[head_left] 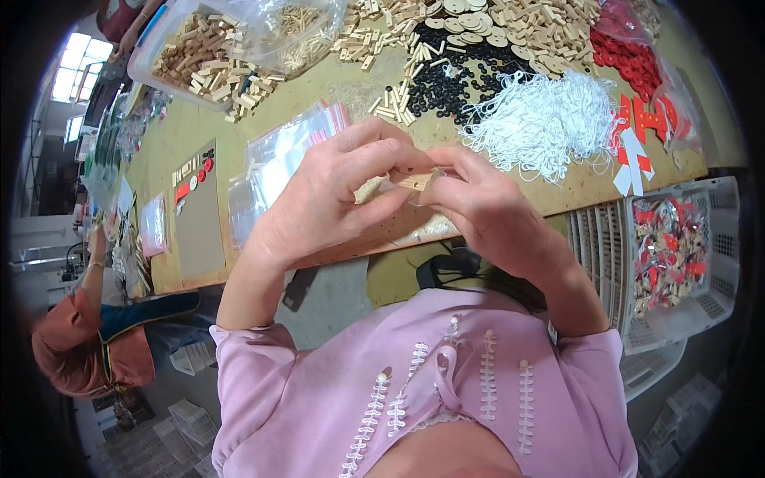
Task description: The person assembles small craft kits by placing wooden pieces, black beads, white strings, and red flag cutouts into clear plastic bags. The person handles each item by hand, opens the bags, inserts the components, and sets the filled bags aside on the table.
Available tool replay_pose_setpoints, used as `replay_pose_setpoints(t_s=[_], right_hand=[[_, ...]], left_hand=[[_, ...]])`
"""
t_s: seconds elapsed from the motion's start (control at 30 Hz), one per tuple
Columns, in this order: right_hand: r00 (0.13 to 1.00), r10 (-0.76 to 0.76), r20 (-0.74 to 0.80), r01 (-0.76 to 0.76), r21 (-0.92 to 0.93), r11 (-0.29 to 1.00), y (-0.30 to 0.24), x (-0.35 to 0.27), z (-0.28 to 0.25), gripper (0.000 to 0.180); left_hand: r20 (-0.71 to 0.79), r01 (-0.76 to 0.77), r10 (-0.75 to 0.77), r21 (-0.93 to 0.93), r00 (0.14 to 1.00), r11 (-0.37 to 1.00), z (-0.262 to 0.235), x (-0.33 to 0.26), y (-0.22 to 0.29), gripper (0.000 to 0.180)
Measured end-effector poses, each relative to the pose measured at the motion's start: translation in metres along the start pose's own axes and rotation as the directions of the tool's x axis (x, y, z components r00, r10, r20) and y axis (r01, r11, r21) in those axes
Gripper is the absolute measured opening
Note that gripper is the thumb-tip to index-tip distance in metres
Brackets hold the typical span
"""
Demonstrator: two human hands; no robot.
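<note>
My left hand (327, 191) and my right hand (486, 199) meet above the table's near edge. Their fingertips pinch a few small light wooden pieces (413, 182) with dark holes. Thin clear plastic seems to surround the pieces, but my fingers hide most of it. Behind my left hand lies a stack of clear bags (275, 155) with red-edged tops. Beyond my right hand spreads a tangled heap of white strings (550, 119). Short wooden sticks (394, 103) and small black rings (446, 88) are scattered farther back.
Wooden discs (470, 24), red parts (629, 68) and flat red pieces (649, 119) cover the far table. A plastic bin (147, 68) of wooden blocks stands far left, beyond a grey board (199, 239). A crate (721, 207) holds filled bags (669, 247). Another person (88, 334) sits left.
</note>
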State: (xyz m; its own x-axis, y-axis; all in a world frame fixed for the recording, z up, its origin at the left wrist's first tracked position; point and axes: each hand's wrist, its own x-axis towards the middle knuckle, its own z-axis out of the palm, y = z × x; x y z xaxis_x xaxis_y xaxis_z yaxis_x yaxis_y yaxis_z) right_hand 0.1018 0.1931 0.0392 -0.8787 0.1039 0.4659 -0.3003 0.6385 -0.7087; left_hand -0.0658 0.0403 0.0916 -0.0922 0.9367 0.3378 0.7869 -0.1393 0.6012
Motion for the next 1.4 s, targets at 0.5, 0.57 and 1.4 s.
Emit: replay_pose_setpoints(t_s=[0.5, 0.57, 1.4], right_hand=[[0.992, 0.123, 0.026, -0.124, 0.046, 0.991, -0.006, -0.025, -0.003, 0.02], [0.99, 0.134, 0.035, -0.135, 0.033, 0.99, -0.005, -0.026, -0.005, 0.019], [0.998, -0.021, -0.061, 0.019, -0.032, 0.999, 0.0, 0.0, -0.004, 0.019]], left_hand=[[-0.056, 0.572, -0.569, 0.108, 0.82, 0.813, 0.045, 0.056, -0.13, 0.029], [0.019, 0.616, -0.616, -0.018, 0.788, 0.787, 0.043, 0.059, -0.135, 0.025], [0.028, 0.391, -0.423, -0.441, 0.906, 0.808, 0.021, -0.003, -0.023, 0.012]])
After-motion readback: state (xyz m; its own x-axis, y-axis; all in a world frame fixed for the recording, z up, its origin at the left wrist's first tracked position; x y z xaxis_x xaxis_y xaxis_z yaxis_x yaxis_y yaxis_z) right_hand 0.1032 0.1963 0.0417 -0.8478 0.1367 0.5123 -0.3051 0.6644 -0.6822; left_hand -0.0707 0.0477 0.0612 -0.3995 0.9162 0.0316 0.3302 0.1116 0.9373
